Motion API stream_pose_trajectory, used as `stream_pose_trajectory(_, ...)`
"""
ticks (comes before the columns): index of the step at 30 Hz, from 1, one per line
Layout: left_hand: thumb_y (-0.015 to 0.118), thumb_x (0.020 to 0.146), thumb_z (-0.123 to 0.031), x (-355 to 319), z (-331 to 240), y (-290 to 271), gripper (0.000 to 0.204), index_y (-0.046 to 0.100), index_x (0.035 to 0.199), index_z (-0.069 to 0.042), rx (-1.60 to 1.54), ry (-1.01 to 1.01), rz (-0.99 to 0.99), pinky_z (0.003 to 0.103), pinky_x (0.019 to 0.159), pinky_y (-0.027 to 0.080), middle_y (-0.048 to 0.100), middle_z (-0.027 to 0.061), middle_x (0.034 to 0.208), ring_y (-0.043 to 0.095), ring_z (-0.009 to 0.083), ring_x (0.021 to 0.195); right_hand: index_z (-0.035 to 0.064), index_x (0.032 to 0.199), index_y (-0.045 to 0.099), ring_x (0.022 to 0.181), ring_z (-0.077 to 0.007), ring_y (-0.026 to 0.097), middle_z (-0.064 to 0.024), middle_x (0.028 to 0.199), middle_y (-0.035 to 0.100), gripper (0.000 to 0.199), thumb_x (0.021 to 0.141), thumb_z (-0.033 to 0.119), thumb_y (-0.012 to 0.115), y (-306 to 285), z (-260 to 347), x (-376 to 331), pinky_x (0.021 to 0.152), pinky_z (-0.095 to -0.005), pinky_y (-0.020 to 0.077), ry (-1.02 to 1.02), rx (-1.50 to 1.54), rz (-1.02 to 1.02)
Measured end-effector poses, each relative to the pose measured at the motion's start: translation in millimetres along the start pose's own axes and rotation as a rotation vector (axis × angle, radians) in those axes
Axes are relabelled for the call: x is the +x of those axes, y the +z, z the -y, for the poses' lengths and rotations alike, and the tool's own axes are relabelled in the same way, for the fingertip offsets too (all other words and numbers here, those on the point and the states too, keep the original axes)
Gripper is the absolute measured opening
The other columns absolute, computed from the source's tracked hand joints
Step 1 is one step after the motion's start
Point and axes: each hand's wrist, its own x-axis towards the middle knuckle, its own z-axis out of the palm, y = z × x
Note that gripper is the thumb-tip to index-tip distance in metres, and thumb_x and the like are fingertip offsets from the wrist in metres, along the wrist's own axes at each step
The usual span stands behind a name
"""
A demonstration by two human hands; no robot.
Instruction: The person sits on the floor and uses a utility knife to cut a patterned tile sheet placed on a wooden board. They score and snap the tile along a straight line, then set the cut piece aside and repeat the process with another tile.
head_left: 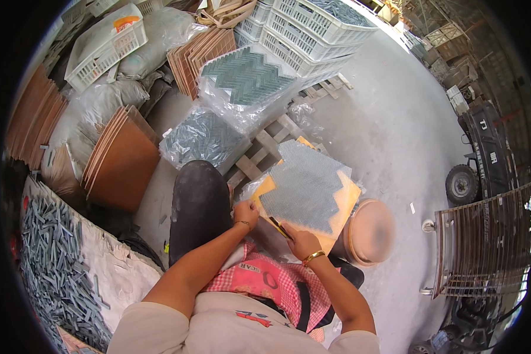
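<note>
In front of my knees lies a grey mesh-like sheet (307,186) with zigzag edges, on a yellow-orange board (348,197). My right hand (304,243) is closed round a slim yellow-and-black tool (279,226) at the board's near edge. Its tip points up and left toward the sheet; its exact kind is not clear. At the board's near left corner is my left hand (246,213), its fingers curled together. Whatever they pinch, if anything, is too small to make out. Clear plastic film shows under and beside the board.
Stacks of plastic-wrapped green herringbone tile sheets (248,76) stand ahead on a wooden pallet (265,144). White crates (307,47) rise behind. Brown boards (121,159) lean at left, above loose tile strips (59,265). A round brown stool-like object (371,232) stands at right, near a slatted rack (484,245).
</note>
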Motion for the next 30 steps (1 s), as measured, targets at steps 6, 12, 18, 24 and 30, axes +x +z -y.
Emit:
stream_pose_trajectory(6, 0.055, 0.068, -0.009, -33.3, -42.0, 2.5, 0.026, 0.053, 0.093, -0.006, 0.174, 0.179, 0.059, 0.035, 0.058, 0.047, 0.059, 0.0144, 0.062, 0.062, 0.0260, 0.062, 0.0018, 0.112, 0.051, 0.064, -0.0369, 0.059, -0.0217, 0.072, 0.061, 0.058, 0.065, 0.029, 0.072, -42.0, -65.4, -5.6, 0.060, -0.0391, 0.0480, 0.575, 0.526, -0.225)
stream_pose_trajectory(12, 0.059, 0.068, -0.024, -42.2, -12.2, -5.3, 0.018, 0.067, 0.071, -0.009, 0.583, 0.401, 0.858, 0.037, 0.068, 0.048, 0.064, 0.0129, 0.076, 0.061, 0.0293, 0.072, -0.0006, 0.094, 0.053, 0.086, -0.0342, 0.058, -0.0207, 0.091, 0.060, 0.043, 0.062, 0.023, 0.071, -49.9, -120.2, 90.5, 0.075, -0.0393, 0.0466, 0.417, 0.220, -0.237)
stream_pose_trajectory(18, 0.060, 0.071, -0.016, -54.6, -61.0, -1.7, 0.028, 0.058, 0.092, 0.001, 0.271, 0.234, 0.313, 0.040, 0.076, 0.045, 0.060, 0.0210, 0.085, 0.057, 0.0350, 0.084, 0.0009, 0.101, 0.054, 0.112, -0.0326, 0.045, -0.0192, 0.118, 0.049, 0.047, 0.062, 0.022, 0.070, -44.3, -176.8, 175.6, 0.095, -0.0346, 0.0383, 0.228, -0.023, -0.320)
stream_pose_trajectory(24, 0.057, 0.071, -0.010, -47.9, -66.7, -3.7, 0.038, 0.046, 0.104, 0.005, 0.271, 0.145, 0.167, 0.044, 0.080, 0.042, 0.054, 0.0262, 0.093, 0.052, 0.0410, 0.091, 0.0003, 0.098, 0.054, 0.103, -0.0320, 0.050, -0.0172, 0.109, 0.053, 0.047, 0.062, 0.026, 0.070, -48.5, -192.3, 190.8, 0.087, -0.0383, 0.0416, 0.263, 0.089, -0.120)
stream_pose_trajectory(30, 0.059, 0.070, -0.010, -8.5, -89.2, 6.2, 0.037, 0.049, 0.103, 0.003, 0.422, 0.313, 0.051, 0.043, 0.078, 0.042, 0.052, 0.0221, 0.091, 0.051, 0.0378, 0.090, 0.0005, 0.091, 0.055, 0.098, -0.0310, 0.051, -0.0149, 0.103, 0.054, 0.043, 0.063, 0.029, 0.070, -26.3, -209.5, 114.5, 0.084, -0.0415, 0.0420, 0.518, 0.050, -0.338)
